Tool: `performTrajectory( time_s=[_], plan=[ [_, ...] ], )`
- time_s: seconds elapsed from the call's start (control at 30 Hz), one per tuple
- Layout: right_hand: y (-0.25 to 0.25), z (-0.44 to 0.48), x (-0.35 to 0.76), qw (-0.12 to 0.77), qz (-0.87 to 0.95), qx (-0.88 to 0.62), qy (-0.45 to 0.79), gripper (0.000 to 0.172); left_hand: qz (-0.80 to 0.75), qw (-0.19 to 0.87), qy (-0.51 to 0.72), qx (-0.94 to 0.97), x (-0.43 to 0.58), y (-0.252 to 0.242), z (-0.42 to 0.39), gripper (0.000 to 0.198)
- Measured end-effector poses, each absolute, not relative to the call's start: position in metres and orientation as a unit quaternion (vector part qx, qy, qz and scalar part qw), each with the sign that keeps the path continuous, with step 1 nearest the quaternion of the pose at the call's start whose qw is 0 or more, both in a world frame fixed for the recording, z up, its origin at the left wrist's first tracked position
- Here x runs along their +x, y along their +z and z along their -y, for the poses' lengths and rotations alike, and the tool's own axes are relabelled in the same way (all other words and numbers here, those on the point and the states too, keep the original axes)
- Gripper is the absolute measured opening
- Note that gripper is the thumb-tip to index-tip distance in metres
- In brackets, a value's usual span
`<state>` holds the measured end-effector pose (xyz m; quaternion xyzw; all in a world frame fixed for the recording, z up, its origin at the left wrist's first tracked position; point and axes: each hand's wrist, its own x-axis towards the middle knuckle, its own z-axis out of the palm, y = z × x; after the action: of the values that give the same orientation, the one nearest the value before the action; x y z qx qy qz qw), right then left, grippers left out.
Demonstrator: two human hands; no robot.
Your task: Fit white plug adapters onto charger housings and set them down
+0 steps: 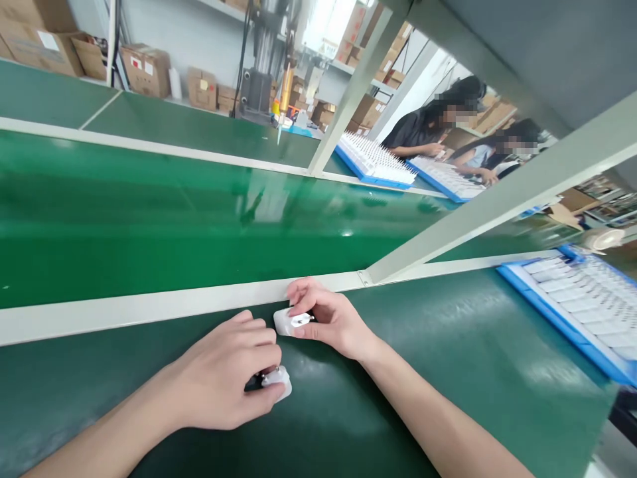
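My left hand [226, 372] rests on the dark green work mat [448, 372], fingers curled around a small white plug-like part [279, 382] with dark pieces beside it. My right hand [328, 318] lies just beyond it near the white rail [149, 309], fingers pinched on a second small white part [288, 322] with a metal pin showing. The two hands sit close together, the two parts a short gap apart.
A glossy green conveyor belt [174, 226] runs beyond the rail. A blue tray of white parts [582, 305] lies at the right. A slanted metal frame post [478, 212] crosses above. Two other people work at blue trays [378, 162] across the belt; cardboard boxes [144, 70] behind.
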<state>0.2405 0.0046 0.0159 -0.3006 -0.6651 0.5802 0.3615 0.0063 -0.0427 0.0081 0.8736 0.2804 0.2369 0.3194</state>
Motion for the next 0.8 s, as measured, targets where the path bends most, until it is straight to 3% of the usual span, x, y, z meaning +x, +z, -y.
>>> performTrajectory(
  time_s=[0.13,0.37,0.63,0.8],
  plan=[
    [0.03,-0.003,0.248,0.403,0.615,-0.254,0.629,0.018,-0.295,0.323,0.211,0.874,0.006,0.012,0.046,0.028],
    [0.069,0.028,0.273,0.456,0.634,-0.255,0.571,0.021,-0.284,0.296,0.202,0.889,0.004,0.005,0.051,0.031],
    [0.038,0.059,0.281,0.463,0.531,-0.353,0.616,0.027,-0.279,0.284,0.228,0.889,0.004,0.003,0.052,0.028],
    [0.031,0.058,0.264,0.406,0.497,-0.392,0.659,0.032,-0.322,0.313,0.207,0.869,0.003,0.012,0.052,0.026]
  ],
)
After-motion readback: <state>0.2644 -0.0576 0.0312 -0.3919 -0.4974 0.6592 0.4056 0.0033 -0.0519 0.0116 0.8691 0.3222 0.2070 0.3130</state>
